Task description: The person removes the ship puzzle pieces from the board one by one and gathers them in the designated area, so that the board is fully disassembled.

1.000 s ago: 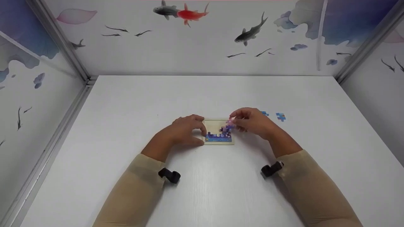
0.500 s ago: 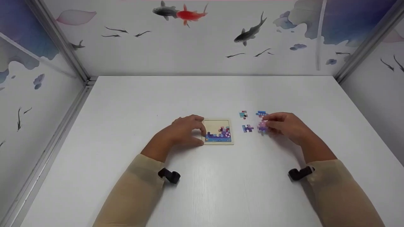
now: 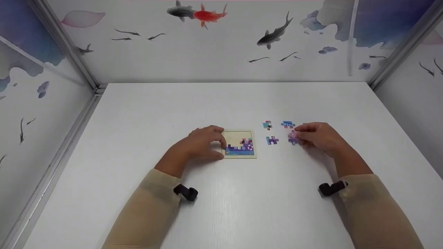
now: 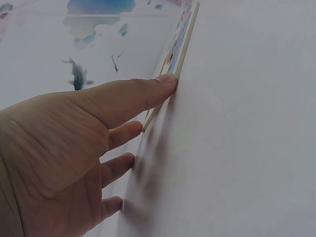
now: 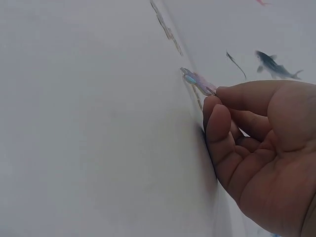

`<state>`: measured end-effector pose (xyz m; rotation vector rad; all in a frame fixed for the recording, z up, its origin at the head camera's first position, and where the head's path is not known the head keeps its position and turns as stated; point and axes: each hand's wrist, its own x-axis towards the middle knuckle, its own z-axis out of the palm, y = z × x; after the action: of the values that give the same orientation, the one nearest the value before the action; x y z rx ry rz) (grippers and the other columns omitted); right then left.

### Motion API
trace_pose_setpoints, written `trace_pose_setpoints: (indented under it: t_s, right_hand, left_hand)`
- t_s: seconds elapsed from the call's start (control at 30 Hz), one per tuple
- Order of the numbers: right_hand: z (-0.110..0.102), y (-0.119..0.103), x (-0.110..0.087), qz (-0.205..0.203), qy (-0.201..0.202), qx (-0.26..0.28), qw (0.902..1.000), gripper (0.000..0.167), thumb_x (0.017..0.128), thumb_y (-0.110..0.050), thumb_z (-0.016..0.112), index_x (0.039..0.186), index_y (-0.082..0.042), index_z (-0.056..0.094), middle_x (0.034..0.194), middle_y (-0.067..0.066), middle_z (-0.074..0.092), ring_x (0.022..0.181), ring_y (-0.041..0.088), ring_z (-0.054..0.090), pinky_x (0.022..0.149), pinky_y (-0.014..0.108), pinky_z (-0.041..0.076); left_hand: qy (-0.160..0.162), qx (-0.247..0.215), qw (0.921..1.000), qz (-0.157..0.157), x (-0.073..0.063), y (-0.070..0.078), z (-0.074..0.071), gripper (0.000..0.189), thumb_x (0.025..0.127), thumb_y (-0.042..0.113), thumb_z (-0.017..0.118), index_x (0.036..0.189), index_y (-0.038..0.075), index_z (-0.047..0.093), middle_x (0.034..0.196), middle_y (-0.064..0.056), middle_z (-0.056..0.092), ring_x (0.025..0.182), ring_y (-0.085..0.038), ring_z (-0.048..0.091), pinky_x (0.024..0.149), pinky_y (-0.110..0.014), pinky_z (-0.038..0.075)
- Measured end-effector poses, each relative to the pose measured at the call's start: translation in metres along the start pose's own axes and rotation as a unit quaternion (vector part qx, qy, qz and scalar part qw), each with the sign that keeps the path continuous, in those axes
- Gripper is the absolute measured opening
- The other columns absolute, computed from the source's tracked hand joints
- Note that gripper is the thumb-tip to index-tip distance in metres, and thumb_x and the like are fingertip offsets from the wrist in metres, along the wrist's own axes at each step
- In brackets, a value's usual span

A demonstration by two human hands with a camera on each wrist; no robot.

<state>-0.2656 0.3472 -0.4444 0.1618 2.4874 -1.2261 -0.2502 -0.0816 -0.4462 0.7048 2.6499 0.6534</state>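
A small wooden puzzle tray (image 3: 237, 136) lies on the table, its lower and right parts filled with purple, blue and pink jigsaw pieces. My left hand (image 3: 204, 141) holds the tray by its left side, thumb at the near corner and fingers along the edge. In the left wrist view the thumb of this hand (image 4: 64, 143) presses on the tray's rim (image 4: 186, 44). Right of the tray, my right hand (image 3: 320, 136) pinches a pink and purple jigsaw piece (image 3: 293, 137). The right wrist view shows that piece (image 5: 200, 83) tilted between thumb and fingertip, just above the table.
Three loose jigsaw pieces lie between the tray and the right hand: a teal and pink one (image 3: 267, 125), a blue one (image 3: 287, 124) and a purple one (image 3: 272, 140). Printed walls (image 3: 221, 52) enclose the white table (image 3: 221, 207) at the back and sides.
My right hand has moved right with the pink and purple piece, from the tray's right edge to beyond the loose pieces. The left hand and tray have stayed put.
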Motion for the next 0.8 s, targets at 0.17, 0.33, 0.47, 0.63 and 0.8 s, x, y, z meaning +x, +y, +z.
trace_pose_setpoints:
  t_s: [0.17,0.33,0.47,0.63,0.8]
  right_hand:
    - [0.001,0.002,0.003,0.001,-0.001,-0.002,1.0000,0.042,0.104,-0.041,0.070,0.138,-0.016,0.069,0.121,0.008,0.073,0.104,0.022,0.067,0.086,0.022,0.060]
    - [0.002,0.001,0.005,0.001,0.001,0.001,1.0000,0.041,0.105,-0.040,0.068,0.139,-0.017,0.067,0.126,0.011,0.070,0.107,0.024,0.066,0.087,0.023,0.061]
    - [0.002,0.000,0.005,0.004,0.006,0.002,1.0000,0.039,0.107,-0.038,0.066,0.139,-0.017,0.066,0.125,0.012,0.069,0.105,0.025,0.066,0.086,0.024,0.061]
    - [0.006,-0.008,0.002,0.000,0.012,-0.006,0.9999,0.038,0.107,-0.038,0.065,0.138,-0.017,0.067,0.122,0.011,0.068,0.104,0.025,0.065,0.085,0.024,0.061]
    - [0.016,-0.025,-0.005,-0.014,0.007,-0.003,0.9999,0.038,0.105,-0.037,0.068,0.137,-0.018,0.069,0.124,0.011,0.069,0.105,0.025,0.065,0.086,0.023,0.060]
  left_hand:
    - [0.005,-0.001,1.0000,0.003,0.000,-0.001,0.001,0.016,0.092,0.034,0.083,0.106,0.037,0.074,0.170,0.005,0.043,0.161,-0.027,0.037,0.134,-0.063,0.017]
    - [0.003,-0.005,1.0000,-0.007,-0.001,0.000,0.000,0.015,0.093,0.034,0.082,0.105,0.037,0.074,0.170,0.008,0.042,0.161,-0.027,0.036,0.135,-0.062,0.015]
    - [0.000,-0.004,1.0000,-0.007,-0.001,-0.001,-0.001,0.015,0.093,0.034,0.082,0.106,0.036,0.074,0.170,0.007,0.042,0.161,-0.027,0.035,0.135,-0.062,0.016]
    - [-0.002,-0.003,1.0000,0.001,0.000,-0.002,0.000,0.016,0.093,0.034,0.082,0.107,0.035,0.075,0.171,0.006,0.042,0.162,-0.027,0.035,0.134,-0.063,0.016]
    - [-0.003,0.000,1.0000,0.009,0.001,-0.002,0.000,0.017,0.093,0.034,0.083,0.109,0.034,0.075,0.170,0.004,0.042,0.161,-0.025,0.036,0.135,-0.064,0.014]
